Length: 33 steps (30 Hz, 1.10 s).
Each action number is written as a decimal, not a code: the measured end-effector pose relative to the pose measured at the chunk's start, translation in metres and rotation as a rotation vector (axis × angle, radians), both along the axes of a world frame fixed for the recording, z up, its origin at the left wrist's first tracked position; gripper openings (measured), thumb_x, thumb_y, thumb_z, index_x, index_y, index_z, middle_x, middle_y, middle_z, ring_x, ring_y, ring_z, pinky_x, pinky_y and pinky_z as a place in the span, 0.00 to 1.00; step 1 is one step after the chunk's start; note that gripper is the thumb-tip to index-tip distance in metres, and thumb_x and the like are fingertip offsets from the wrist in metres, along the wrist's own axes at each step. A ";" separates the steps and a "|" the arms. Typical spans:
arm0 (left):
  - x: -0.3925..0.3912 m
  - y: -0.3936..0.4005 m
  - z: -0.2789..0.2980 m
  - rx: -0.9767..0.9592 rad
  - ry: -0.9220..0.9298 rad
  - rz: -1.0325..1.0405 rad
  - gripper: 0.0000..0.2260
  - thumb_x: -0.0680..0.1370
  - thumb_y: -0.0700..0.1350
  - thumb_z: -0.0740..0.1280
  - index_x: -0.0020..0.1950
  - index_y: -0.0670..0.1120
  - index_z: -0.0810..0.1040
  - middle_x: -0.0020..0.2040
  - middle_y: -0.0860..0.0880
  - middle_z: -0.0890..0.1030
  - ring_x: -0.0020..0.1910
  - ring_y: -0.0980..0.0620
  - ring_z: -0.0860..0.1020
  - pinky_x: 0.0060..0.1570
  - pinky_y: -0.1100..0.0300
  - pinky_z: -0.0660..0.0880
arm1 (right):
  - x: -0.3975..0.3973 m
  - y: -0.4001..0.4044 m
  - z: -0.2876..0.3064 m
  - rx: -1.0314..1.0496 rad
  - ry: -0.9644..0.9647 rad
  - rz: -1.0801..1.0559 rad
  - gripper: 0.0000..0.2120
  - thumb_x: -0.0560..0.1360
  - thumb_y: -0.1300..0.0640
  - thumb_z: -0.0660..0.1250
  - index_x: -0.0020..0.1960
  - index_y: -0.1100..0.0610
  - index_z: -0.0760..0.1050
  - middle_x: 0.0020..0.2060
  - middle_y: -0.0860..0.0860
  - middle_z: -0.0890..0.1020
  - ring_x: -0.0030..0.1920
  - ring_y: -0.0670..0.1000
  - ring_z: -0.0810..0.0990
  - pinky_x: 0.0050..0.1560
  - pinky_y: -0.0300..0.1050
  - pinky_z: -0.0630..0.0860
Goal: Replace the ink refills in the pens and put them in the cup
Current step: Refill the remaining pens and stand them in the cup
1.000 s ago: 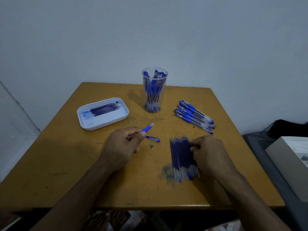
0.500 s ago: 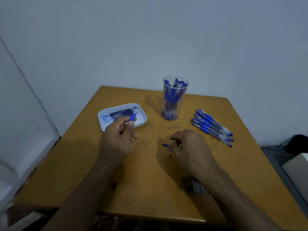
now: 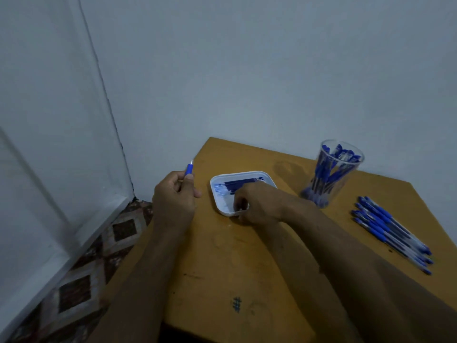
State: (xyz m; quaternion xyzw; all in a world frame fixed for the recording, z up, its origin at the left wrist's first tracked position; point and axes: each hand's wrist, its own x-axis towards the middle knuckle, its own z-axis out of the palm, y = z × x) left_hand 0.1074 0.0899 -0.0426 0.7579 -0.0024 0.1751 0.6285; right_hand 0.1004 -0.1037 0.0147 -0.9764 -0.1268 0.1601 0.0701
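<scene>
Pen (image 3: 189,168) in left hand (image 3: 173,197)'s grip.

The fingertips of the right hand (image 3: 257,206) are hidden inside the shallow white plastic tray (image 3: 270,180). The dark blue refills (image 3: 241,183) there are blurred and partly covered.

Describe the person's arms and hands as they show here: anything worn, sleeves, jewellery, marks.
Both forearms are bare up to the bottom edge of the picture; no sleeve shows. The left hand and the right hand wear no gloves, and no ring, watch or bracelet is visible on the sides facing the camera. No tattoos or markings can be made out in the dim light. The fingers' undersides are hidden.
</scene>
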 end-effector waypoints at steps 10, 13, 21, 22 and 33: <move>-0.004 -0.006 0.006 -0.038 0.067 -0.063 0.09 0.85 0.49 0.62 0.53 0.47 0.81 0.35 0.49 0.83 0.32 0.47 0.77 0.39 0.40 0.80 | 0.016 -0.005 0.005 -0.021 0.078 0.032 0.13 0.76 0.57 0.73 0.61 0.55 0.81 0.57 0.49 0.82 0.54 0.47 0.77 0.53 0.38 0.69; -0.005 -0.008 0.007 -0.033 0.074 -0.070 0.10 0.85 0.49 0.62 0.54 0.47 0.81 0.34 0.49 0.83 0.31 0.51 0.77 0.39 0.41 0.79 | 0.014 -0.008 0.005 0.013 0.068 0.040 0.12 0.77 0.57 0.73 0.60 0.54 0.82 0.56 0.48 0.82 0.54 0.45 0.77 0.54 0.37 0.70; -0.009 -0.014 0.008 0.008 0.063 -0.095 0.07 0.84 0.51 0.63 0.50 0.55 0.79 0.36 0.50 0.84 0.34 0.40 0.79 0.37 0.39 0.80 | 0.005 -0.021 0.005 0.132 -0.028 -0.011 0.07 0.76 0.58 0.74 0.51 0.48 0.79 0.46 0.39 0.76 0.50 0.41 0.74 0.40 0.28 0.65; -0.009 -0.015 0.008 0.012 0.059 -0.096 0.07 0.84 0.51 0.63 0.48 0.56 0.78 0.36 0.50 0.84 0.35 0.39 0.80 0.37 0.39 0.80 | 0.002 -0.022 0.007 0.148 -0.055 -0.014 0.07 0.76 0.58 0.74 0.49 0.47 0.79 0.46 0.39 0.76 0.50 0.41 0.74 0.39 0.28 0.65; -0.024 -0.051 0.008 -0.018 -0.017 -0.211 0.06 0.84 0.47 0.64 0.53 0.54 0.81 0.35 0.49 0.84 0.29 0.57 0.76 0.34 0.52 0.74 | -0.072 -0.066 0.040 0.501 -0.252 -0.066 0.05 0.79 0.58 0.71 0.50 0.50 0.76 0.40 0.45 0.82 0.39 0.41 0.78 0.41 0.39 0.73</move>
